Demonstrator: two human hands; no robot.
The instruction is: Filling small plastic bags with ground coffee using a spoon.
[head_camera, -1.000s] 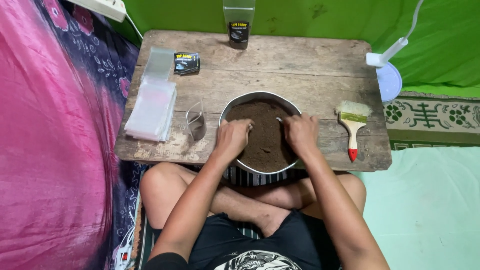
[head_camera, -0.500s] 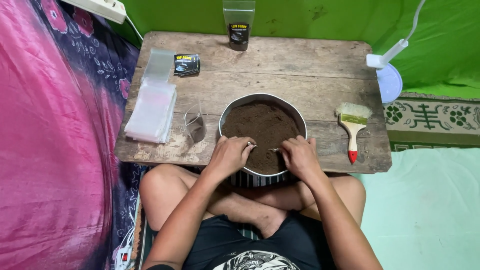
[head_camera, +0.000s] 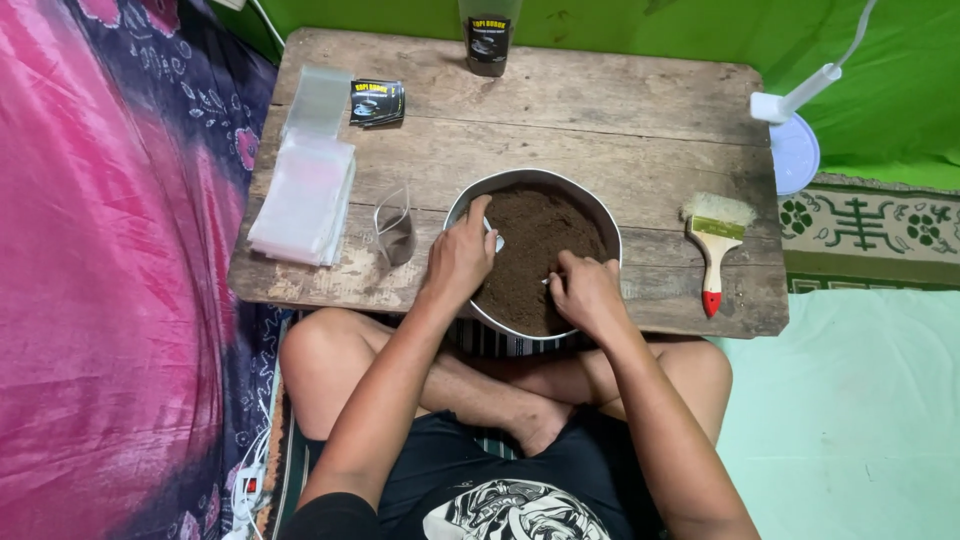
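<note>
Head view looks down on both hands in a round metal basin [head_camera: 600, 215] of dark brown powder [head_camera: 540, 240] at the near edge of the wooden table [head_camera: 600, 110]. Left hand [head_camera: 458, 258] curls loosely over the left rim, seemingly around a small pale object; right hand [head_camera: 585, 295] pinches into the powder. Farther off lie clear plastic bags [head_camera: 305, 190], a paintbrush [head_camera: 714, 240] and black sachets [head_camera: 377, 102].

One metal bowl [head_camera: 470, 205] of brown powder, one paintbrush [head_camera: 714, 238], one stack of clear bags [head_camera: 305, 190], one upright filled pouch [head_camera: 488, 35], one open clear bag [head_camera: 395, 228].
</note>
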